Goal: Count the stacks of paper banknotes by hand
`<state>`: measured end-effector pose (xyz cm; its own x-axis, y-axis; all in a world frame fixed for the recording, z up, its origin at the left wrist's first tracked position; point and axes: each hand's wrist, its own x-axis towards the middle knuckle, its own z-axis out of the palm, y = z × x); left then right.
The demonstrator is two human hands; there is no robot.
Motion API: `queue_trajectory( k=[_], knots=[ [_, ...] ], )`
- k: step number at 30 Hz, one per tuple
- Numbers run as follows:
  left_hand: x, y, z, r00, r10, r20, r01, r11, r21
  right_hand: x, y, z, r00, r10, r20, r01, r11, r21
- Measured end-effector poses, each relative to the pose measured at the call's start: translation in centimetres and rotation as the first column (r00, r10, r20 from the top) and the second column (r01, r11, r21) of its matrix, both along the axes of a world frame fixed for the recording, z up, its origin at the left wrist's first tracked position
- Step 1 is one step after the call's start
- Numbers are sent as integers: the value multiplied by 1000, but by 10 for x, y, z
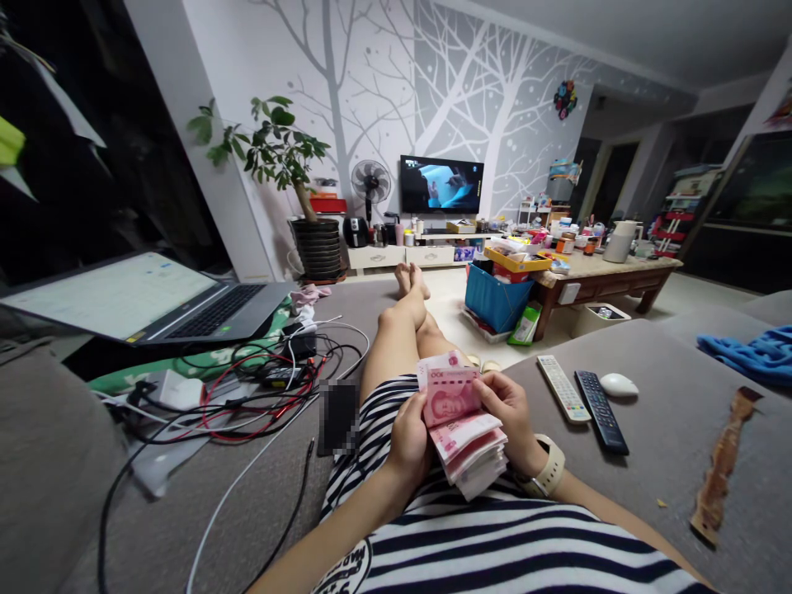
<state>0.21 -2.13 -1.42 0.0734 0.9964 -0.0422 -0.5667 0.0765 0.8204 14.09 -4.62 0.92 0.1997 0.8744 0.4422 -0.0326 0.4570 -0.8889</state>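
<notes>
The banknotes (454, 404) are of matt paper, the sofa (624, 503) of matt cloth, the mouse (619, 385) of smooth plastic, the table legs (545, 312) of wood.

Grey sofa (668, 433) under pale remote (563, 389), black remote (601, 412), mouse (619, 385), tangled cables (266, 363)

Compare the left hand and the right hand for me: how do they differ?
The right hand has a pale watch at its wrist; the left hand shows none. The left hand grips the left edge of the banknotes, while the right hand's fingers are at their upper right side. Both hands hold the banknotes.
</notes>
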Motion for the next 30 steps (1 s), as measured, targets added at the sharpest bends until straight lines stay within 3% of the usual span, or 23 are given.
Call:
queue_trajectory(
  k=[21, 30],
  knots=[
    [-3, 6, -11, 997, -69, 18, 68, 994, 85, -2, -1, 4, 999, 10, -38, -10, 1000, 4],
    [-3, 5, -11, 999, -32, -17, 33, 998, 55, -1, -1, 2, 999, 6, -36, -6, 1000, 1]
  ],
)
